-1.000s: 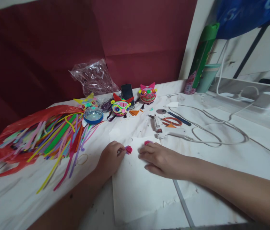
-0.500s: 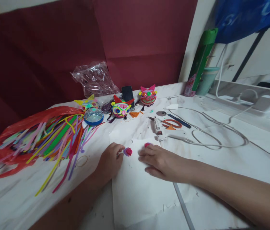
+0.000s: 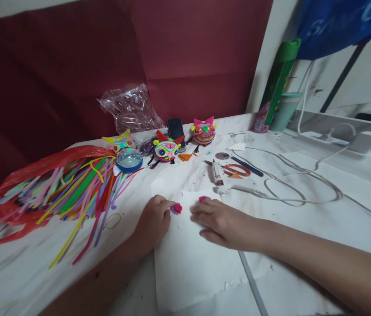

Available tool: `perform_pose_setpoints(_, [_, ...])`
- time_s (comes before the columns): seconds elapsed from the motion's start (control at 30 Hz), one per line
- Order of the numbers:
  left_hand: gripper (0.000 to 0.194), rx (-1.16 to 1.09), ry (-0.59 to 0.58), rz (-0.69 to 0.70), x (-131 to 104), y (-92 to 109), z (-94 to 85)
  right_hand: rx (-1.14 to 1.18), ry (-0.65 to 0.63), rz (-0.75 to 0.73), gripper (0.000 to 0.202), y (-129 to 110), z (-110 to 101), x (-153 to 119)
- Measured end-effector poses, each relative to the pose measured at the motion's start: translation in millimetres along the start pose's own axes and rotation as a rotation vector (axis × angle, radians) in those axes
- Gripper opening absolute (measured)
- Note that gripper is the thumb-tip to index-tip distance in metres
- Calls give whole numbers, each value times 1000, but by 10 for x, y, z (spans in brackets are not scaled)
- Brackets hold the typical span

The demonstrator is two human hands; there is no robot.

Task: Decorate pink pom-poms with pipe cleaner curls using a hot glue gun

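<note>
A small piece of pinkish-red fuzzy craft material with a purple edge [image 3: 178,208] lies on the white paper sheet [image 3: 198,272]. My left hand [image 3: 154,220] rests at the paper's left side, its index finger stretched out to touch that piece and the thumb held apart. Across from it, my right hand [image 3: 220,221] lies palm down on the sheet with fingers extended. Just past its fingertips shows a second pinkish-red piece [image 3: 202,199], partly hidden by the fingers. Neither hand is seen gripping anything.
Beyond the hands are a glue gun [image 3: 218,175], orange-handled scissors [image 3: 239,170] and a looped cable [image 3: 304,199]. Decorated lion-like heads [image 3: 166,148], a phone [image 3: 176,131] and a clear dome [image 3: 128,159] stand behind. Colourful pipe cleaners [image 3: 80,193] spill from a red bag at left.
My left index finger has stretched forward and right onto the nearer pinkish-red piece; before, it was curled beside it. My right hand stays in place.
</note>
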State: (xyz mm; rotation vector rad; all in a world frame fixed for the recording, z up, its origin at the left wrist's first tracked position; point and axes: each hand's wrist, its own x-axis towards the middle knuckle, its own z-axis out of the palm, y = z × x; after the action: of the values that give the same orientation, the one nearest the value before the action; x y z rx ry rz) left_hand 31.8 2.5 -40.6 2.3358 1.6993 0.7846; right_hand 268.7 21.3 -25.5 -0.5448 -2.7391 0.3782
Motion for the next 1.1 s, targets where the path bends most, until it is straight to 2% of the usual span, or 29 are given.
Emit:
perform_pose_setpoints(0.13, [31, -74, 48, -116, -4, 33, -28, 4, 6, -4, 24, 2, -3, 4])
perform_pose_setpoints(0.33, [8, -175, 72, -267, 11, 76, -87, 18, 32, -31, 25, 2, -19, 11])
perform_pose_setpoints(0.5, [12, -260, 126, -304, -16, 55, -162, 65, 50, -16, 28, -8, -45, 8])
perform_pose_setpoints(0.63, [13, -233, 121, -187, -68, 16, -216, 89, 59, -4, 28, -26, -56, 38])
perform_pose_setpoints(0.73, [23, -160, 45, -27, -99, -34, -191, 95, 63, 3, 27, -42, -59, 71])
perform_pose_setpoints(0.83, [23, -174, -9, 79, -121, -80, -122, 103, 66, 12, 27, -49, -63, 93])
perform_pose_setpoints(0.93, [32, -148, -39, 142, -136, -91, -77, 109, 64, 13, 27, -42, -63, 99])
perform_pose_setpoints(1.1, [38, 38, -94, 198, -133, -32, -108, 109, 68, -5, 27, -17, -53, 90])
